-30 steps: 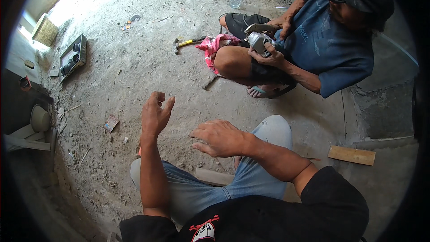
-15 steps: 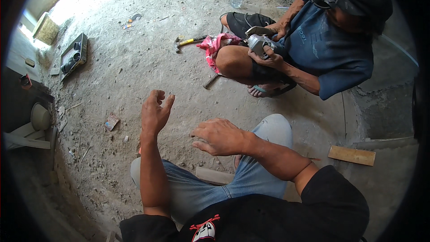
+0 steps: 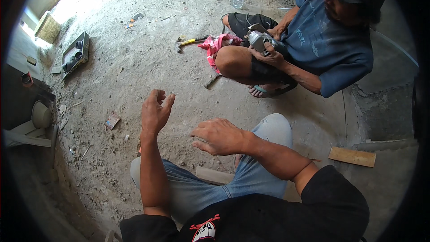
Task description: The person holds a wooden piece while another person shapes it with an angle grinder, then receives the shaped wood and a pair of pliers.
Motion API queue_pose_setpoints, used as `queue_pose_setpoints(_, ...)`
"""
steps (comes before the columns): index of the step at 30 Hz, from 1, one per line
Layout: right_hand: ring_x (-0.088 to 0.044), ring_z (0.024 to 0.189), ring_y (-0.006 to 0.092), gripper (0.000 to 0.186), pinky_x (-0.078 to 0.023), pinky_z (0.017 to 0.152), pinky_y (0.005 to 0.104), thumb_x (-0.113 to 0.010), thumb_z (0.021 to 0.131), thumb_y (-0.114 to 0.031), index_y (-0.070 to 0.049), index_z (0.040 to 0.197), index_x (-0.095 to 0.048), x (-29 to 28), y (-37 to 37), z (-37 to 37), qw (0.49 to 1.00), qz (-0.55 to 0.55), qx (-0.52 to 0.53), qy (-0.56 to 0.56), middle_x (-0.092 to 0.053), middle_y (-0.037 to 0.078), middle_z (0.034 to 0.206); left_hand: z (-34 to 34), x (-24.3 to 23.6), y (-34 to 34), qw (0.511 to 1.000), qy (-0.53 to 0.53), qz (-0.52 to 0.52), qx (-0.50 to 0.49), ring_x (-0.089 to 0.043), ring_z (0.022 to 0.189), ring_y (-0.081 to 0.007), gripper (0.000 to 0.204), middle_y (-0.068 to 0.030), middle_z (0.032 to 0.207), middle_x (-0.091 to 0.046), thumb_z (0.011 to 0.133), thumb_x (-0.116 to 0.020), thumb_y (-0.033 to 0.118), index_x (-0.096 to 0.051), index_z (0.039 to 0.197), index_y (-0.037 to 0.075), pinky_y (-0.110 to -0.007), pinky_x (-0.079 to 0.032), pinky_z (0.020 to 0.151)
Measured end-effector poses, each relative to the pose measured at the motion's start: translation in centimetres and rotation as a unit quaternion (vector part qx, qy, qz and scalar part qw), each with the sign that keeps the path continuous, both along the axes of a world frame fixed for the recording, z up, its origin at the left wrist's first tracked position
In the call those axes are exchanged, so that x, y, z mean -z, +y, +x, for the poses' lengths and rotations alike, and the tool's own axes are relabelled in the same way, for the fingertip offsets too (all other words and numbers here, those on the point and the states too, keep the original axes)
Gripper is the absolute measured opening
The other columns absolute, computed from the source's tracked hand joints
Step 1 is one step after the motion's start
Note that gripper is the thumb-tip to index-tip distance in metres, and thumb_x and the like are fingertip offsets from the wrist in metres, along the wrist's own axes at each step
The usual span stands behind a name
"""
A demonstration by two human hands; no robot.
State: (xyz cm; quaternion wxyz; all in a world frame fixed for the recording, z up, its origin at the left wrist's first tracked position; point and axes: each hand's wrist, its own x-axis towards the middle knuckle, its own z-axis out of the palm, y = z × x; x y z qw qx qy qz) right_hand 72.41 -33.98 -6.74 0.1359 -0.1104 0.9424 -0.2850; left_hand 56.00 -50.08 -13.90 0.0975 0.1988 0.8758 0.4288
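A rough grey floor (image 3: 105, 76) is strewn with dust and grit around a yellow-handled hammer (image 3: 191, 41). To the right of the hammer, a co-worker (image 3: 329, 47) in a blue shirt and dark cap is seen crouched. Below the hammer, the wearer's legs are covered by faded blue jeans (image 3: 192, 192). Far left of the hammer, a pale bucket (image 3: 47, 28) is seen beside the wall, with a dark box (image 3: 86, 49) placed nearer.

Below and left of the hammer, the left hand (image 3: 156, 110) is raised with fingers curled; its grip is spread, the thumb held away from the fingers. Below and slightly right of the hammer, the right hand (image 3: 220, 134) is held palm down, fingers loosely bent, its grip spread too.

Well below and right of the hammer, a yellowish board (image 3: 352, 157) is laid flat; straight below, a wooden block (image 3: 214, 175) is framed by the legs. At the hammer's handle end, a pink cloth (image 3: 217, 47) is bunched. Right of the hammer, a grey power tool (image 3: 261, 43) is held by the co-worker. Below and left, nearest the left hand, a crumpled packet (image 3: 113, 121) is seen.
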Motion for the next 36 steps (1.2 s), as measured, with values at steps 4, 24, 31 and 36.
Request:
queue_pose_setpoints(4,-0.068,0.095,0.036,0.035,-0.053,0.086,0.0463,-0.066,0.095,-0.035,-0.006,0.115,-0.068,0.09,0.04,0.05,1.0,-0.003,0.001,0.001,-0.067,0.016,0.099,-0.05,0.37,0.05,1.0,0.002,0.006,-0.001,-0.07,0.088,-0.0295,0.045,-0.0189,0.099,-0.073,0.091,-0.076,0.036,-0.066,0.111,-0.003,-0.041,-0.056,0.078)
queue_pose_setpoints(24,-0.067,0.098,0.0367,0.035,-0.052,0.089,0.0465,-0.066,0.095,-0.033,-0.004,0.115,-0.068,0.03,0.53,-0.22,1.0,-0.003,0.002,-0.01,-0.067,0.016,0.1,-0.14,0.04,0.71,1.0,0.007,-0.001,0.012,-0.07,0.087,-0.0308,0.043,-0.0205,0.099,-0.073,0.09,-0.076,0.034,-0.065,0.109,-0.003,-0.041,-0.057,0.076)
queue_pose_setpoints(31,-0.067,0.098,0.0371,0.034,-0.052,0.088,0.0468,-0.066,0.095,-0.032,-0.005,0.115,-0.068,0.01,0.58,-0.19,1.0,-0.005,0.006,-0.011,-0.068,0.017,0.1,-0.23,0.49,0.82,1.0,0.006,0.012,0.011,-0.07,0.084,-0.0306,0.043,-0.0198,0.097,-0.072,0.09,-0.076,0.034,-0.065,0.109,-0.003,-0.041,-0.056,0.074)
queue_pose_setpoints(36,-0.068,0.095,0.0401,0.029,-0.053,0.086,0.0499,-0.067,0.094,-0.03,-0.002,0.097,-0.067,0.17,0.47,-0.15,0.999,-0.025,0.018,0.011,-0.068,0.02,0.096,-0.28,0.58,0.75,1.0,0.008,0.015,0.009,-0.07,0.085,-0.03,0.043,-0.0193,0.096,-0.072,0.09,-0.076,0.034,-0.065,0.108,-0.003,-0.041,-0.056,0.075)
